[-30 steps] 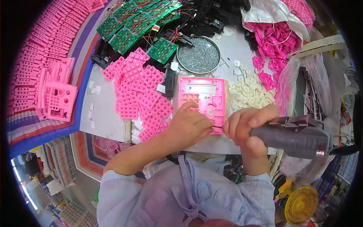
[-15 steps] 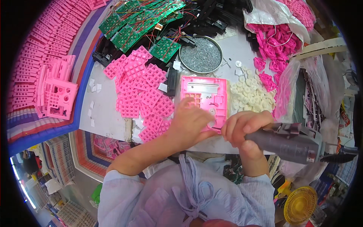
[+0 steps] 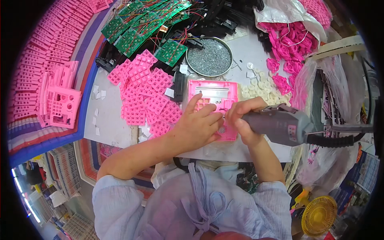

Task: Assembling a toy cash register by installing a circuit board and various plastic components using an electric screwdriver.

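A pink plastic casing [image 3: 229,135] lies on the table in front of me, a silver strip set in its far half. Over its left side my left hand [image 3: 202,125] rests with the fingers spread, the index reaching toward the strip. My right hand [image 3: 247,120] is wrapped round the front end of a grey electric screwdriver [image 3: 276,125], held nearly level with its cable running off to the right. Its tip is by the middle of the casing, close to my left fingertips. My fingers hide the exact spot it meets.
Pink button pads [image 3: 138,96] are piled left of the casing. Beyond stand a round dish of screws [image 3: 210,58] and green circuit boards [image 3: 170,52] with wires. White round parts [image 3: 264,84] and a bag of pink parts [image 3: 294,44] lie right. Pink casings [image 3: 60,106] are stacked far left.
The screwdriver and my right hand have moved away from me and slightly left, from the casing's near right part to its middle. My left fingers have spread over the casing.
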Available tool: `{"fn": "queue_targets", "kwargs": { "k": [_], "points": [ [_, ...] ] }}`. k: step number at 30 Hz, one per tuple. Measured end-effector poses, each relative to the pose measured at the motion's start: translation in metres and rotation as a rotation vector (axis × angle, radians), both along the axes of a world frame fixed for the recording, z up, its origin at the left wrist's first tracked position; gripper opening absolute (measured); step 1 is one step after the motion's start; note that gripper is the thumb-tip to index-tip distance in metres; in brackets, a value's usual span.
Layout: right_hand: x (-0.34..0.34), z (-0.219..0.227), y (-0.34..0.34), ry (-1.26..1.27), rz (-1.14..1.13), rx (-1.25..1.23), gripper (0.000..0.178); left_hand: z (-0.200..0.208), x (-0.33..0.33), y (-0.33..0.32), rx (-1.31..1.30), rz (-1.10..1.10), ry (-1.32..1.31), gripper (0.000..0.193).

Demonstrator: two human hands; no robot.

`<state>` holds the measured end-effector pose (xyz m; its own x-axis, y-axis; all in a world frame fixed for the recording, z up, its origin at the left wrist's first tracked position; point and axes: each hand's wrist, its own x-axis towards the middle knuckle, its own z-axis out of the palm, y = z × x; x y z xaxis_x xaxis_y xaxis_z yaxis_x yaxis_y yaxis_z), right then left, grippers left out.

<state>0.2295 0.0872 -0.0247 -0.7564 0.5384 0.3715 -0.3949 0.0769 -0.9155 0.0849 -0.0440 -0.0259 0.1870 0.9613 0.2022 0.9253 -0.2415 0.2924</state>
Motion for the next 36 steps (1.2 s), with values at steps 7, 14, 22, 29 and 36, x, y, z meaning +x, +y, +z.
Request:
{"fn": "queue_targets", "kwargs": {
  "k": [7, 14, 22, 29, 36],
  "points": [
    [-0.003, -0.009, 0.006, -0.087, 0.114, 0.277, 0.023, -0.019, 0.0, -0.001, 0.062, -0.005, -0.035, 0.028],
    [-0.005, 0.005, 0.015, -0.101, 0.046, -0.06, 0.036, -0.015, -0.005, -0.003, 0.077, -0.039, -0.082, 0.031],
    [0.015, 0.065, 0.046, 0.138, 0.003, -0.175, 0.039, 0.008, -0.084, -0.057, 0.032, 0.569, -0.029, 0.033],
    [0.008, 0.081, 0.05, -0.095, -0.289, -0.019, 0.058, 0.004, -0.102, -0.068, 0.11, 0.494, -0.043, 0.018],
    [0.021, 0.065, 0.014, 0.074, -0.72, 0.621, 0.061, 0.017, -0.078, -0.081, -0.041, 0.828, -1.314, 0.014]
  ]
}}
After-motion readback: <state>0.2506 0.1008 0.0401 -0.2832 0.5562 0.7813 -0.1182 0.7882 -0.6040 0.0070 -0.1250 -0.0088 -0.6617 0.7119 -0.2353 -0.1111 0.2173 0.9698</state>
